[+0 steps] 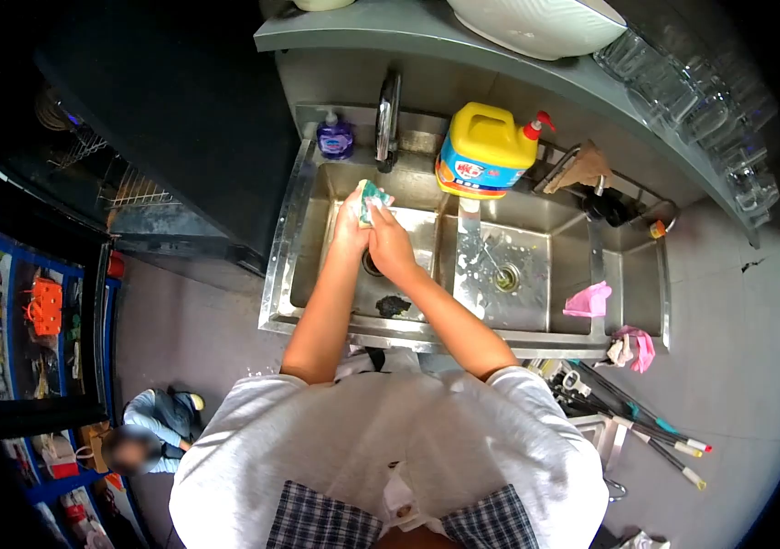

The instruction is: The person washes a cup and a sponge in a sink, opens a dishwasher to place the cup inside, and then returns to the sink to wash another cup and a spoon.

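A green-and-pale sponge (371, 199) is between my two hands, above the left sink basin (319, 206) and just in front of the faucet (388, 119). My left hand (351, 222) is closed around its left side. From the right, my right hand (390, 240) presses against the sponge with bent fingers. Whitish patches that look like suds show on the sponge. Below my wrists, a black scouring pad (393, 306) lies on the basin floor near the drain (372, 263), which my arms partly cover.
A yellow detergent jug (486, 151) with a red pump stands behind the basins. A purple soap bottle (335, 137) is left of the faucet. Pink cloths (587, 300) hang at the right. Overhead, a shelf (500, 64) carries bowls and glasses. A person (157, 425) crouches at lower left.
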Demonstrator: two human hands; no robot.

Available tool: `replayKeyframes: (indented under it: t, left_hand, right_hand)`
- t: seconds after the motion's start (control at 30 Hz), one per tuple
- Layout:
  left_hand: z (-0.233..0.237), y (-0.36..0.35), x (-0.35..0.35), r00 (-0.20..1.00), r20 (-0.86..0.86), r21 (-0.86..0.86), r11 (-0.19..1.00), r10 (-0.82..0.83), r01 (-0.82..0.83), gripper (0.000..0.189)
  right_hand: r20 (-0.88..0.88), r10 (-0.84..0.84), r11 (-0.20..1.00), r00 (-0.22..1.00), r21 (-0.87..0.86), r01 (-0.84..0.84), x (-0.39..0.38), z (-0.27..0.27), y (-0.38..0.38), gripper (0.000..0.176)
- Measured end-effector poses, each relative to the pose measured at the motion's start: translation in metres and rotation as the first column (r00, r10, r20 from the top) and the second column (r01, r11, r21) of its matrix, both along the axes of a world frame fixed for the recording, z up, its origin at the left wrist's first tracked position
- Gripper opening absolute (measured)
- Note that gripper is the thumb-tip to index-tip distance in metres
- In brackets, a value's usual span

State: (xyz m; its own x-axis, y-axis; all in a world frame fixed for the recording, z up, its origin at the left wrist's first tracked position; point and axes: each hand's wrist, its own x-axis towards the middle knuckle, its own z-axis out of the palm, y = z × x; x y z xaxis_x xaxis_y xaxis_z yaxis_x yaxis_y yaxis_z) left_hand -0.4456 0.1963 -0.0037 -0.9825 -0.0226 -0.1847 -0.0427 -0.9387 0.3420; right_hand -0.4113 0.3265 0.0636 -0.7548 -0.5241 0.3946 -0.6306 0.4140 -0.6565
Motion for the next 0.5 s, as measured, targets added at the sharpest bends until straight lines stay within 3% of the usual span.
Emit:
replayKeyframes:
  t: [0.17,0.27,0.37,0.4,0.5]
  left_hand:
    - [0.022,0.01,0.014,0.983,0.079,0.168,0.969,0.167,-0.178,0.023]
    - [0.024,0.012,0.014,0.933,0.187,0.316,0.881,0.306,-0.353,0.02]
    - [-0.006,-0.003,0.007,0.906,0.266,0.418,0.808,0.328,-0.415,0.022]
    - [-0.019,-0.008,0.002,0.884,0.317,0.373,0.812,0.344,-0.45,0.015]
    - [-0.006,-0.011,0.013,0.977,0.133,0.249,0.948,0.169,-0.198,0.018]
  right_hand:
    - [-0.102,0.125,0.986,0.987,0.126,-0.112,0.007,0.009,0.022,0.043]
    - [-0.197,0.134,0.979,0.971,0.175,-0.099,0.006,0.002,0.035,0.044]
    - [-0.024,0.135,0.975,0.991,0.181,-0.129,0.007,0.005,0.049,0.046]
    - [-0.013,0.098,0.986,0.995,0.136,-0.095,0.004,-0.009,0.056,0.044]
    - [0.045,-0.142,0.987,0.989,0.082,0.138,-0.013,-0.032,0.097,0.041]
